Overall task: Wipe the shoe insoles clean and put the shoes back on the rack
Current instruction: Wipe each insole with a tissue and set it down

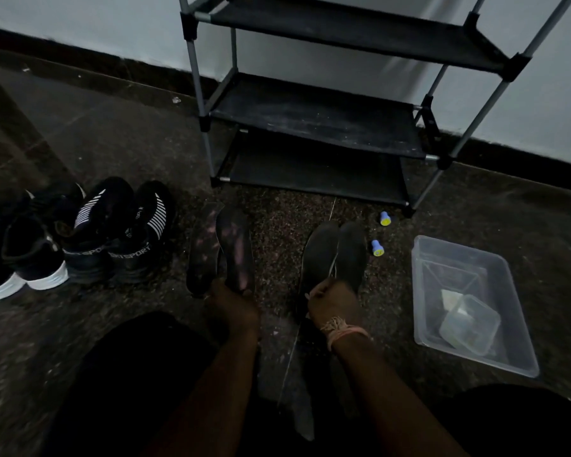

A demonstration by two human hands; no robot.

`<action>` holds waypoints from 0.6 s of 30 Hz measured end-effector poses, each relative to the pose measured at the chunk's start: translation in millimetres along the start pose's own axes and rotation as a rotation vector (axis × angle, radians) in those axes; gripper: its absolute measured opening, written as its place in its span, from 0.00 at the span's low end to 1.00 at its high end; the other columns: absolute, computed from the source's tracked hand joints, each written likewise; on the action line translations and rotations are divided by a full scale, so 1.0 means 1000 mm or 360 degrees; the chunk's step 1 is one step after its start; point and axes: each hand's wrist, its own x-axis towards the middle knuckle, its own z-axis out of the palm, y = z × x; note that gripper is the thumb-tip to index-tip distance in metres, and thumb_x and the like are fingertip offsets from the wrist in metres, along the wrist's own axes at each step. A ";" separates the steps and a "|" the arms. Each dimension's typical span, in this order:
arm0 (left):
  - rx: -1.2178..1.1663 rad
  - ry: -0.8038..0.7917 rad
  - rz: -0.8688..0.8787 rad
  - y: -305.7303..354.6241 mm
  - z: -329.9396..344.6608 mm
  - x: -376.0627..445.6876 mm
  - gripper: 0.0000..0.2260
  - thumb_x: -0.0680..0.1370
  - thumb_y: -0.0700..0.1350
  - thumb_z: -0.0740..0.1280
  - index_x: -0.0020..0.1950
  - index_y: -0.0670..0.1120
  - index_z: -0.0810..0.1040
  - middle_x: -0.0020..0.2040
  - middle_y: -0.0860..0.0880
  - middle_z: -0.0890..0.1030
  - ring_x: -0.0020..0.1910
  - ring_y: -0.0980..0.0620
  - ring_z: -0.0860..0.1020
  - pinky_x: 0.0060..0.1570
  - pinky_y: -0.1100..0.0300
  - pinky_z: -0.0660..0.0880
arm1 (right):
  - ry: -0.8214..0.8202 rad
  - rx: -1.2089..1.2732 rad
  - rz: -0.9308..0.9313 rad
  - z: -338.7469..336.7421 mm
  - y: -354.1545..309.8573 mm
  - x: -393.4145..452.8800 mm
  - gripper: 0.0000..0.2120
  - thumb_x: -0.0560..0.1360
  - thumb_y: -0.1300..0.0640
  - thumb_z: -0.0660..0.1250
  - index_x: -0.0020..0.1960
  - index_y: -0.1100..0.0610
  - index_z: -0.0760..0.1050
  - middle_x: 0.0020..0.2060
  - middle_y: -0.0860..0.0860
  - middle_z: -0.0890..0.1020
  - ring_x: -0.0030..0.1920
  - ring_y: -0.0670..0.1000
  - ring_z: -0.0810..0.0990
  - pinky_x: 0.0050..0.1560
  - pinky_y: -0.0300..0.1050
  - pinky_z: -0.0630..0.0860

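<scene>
**Insoles in both hands, shoes off the rack**

Dim light; detail is limited.

Far left on the floor (119,133): a pair of dark shoes with white soles (30,258), heels toward the person. Just beside them, touching, a pair of black shoes with white stripes (119,232), "SPORT" lettering readable on the heels. All four stand on the floor, none on the rack.

Left hand (233,308): fingers curled round the heel ends of two worn dark insoles (223,249), pinkish patches on their faces, toes pointing away from the person.

Right hand (333,305): fingers clenched on the heel ends of two grey insoles (335,255), held side by side, toes forward. A thread band (342,329) sits on that wrist.

Behind the insoles, the shoe rack (314,127) stands against the wall, three black shelves visible.

Near its front right foot: two small blue-and-yellow objects (380,233); cannot tell what they are.

Far right: a clear plastic tub (521,324) on the floor. Inside it, a smaller clear lidded box (468,324) lies tilted, with something pale beneath it; contents cannot be made out.
</scene>
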 end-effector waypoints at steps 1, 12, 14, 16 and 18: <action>0.0011 0.0013 0.0015 0.006 -0.005 -0.004 0.20 0.68 0.49 0.73 0.58 0.53 0.73 0.51 0.44 0.83 0.50 0.41 0.82 0.54 0.45 0.80 | -0.0007 -0.0010 -0.0001 0.000 0.001 -0.001 0.06 0.74 0.55 0.71 0.45 0.58 0.82 0.45 0.56 0.85 0.51 0.57 0.83 0.51 0.44 0.77; -0.1436 -0.0840 -0.0638 0.065 -0.059 -0.059 0.11 0.78 0.27 0.61 0.54 0.39 0.77 0.43 0.40 0.80 0.42 0.46 0.79 0.43 0.57 0.77 | -0.0162 0.0958 0.0011 -0.028 -0.024 -0.041 0.10 0.76 0.68 0.68 0.38 0.58 0.80 0.31 0.53 0.81 0.30 0.49 0.78 0.33 0.40 0.74; -0.1636 -0.1073 -0.0704 0.068 -0.071 -0.068 0.14 0.78 0.25 0.58 0.58 0.35 0.77 0.51 0.36 0.82 0.49 0.45 0.81 0.48 0.57 0.80 | -0.0223 0.1160 -0.0028 -0.042 -0.032 -0.053 0.06 0.78 0.69 0.66 0.43 0.63 0.79 0.29 0.57 0.80 0.23 0.49 0.76 0.24 0.39 0.73; -0.1711 -0.1244 -0.0668 0.072 -0.087 -0.079 0.18 0.76 0.24 0.57 0.63 0.32 0.77 0.59 0.33 0.81 0.55 0.43 0.81 0.52 0.56 0.81 | -0.0306 0.1402 -0.0054 -0.058 -0.041 -0.066 0.03 0.79 0.68 0.65 0.48 0.66 0.77 0.32 0.59 0.80 0.25 0.50 0.79 0.24 0.41 0.76; -0.1766 -0.1383 -0.0597 0.073 -0.102 -0.091 0.22 0.74 0.22 0.55 0.65 0.31 0.75 0.61 0.33 0.81 0.57 0.41 0.82 0.56 0.54 0.81 | -0.0362 0.1593 -0.0107 -0.071 -0.044 -0.078 0.04 0.79 0.69 0.65 0.51 0.65 0.77 0.39 0.60 0.82 0.35 0.52 0.83 0.33 0.44 0.82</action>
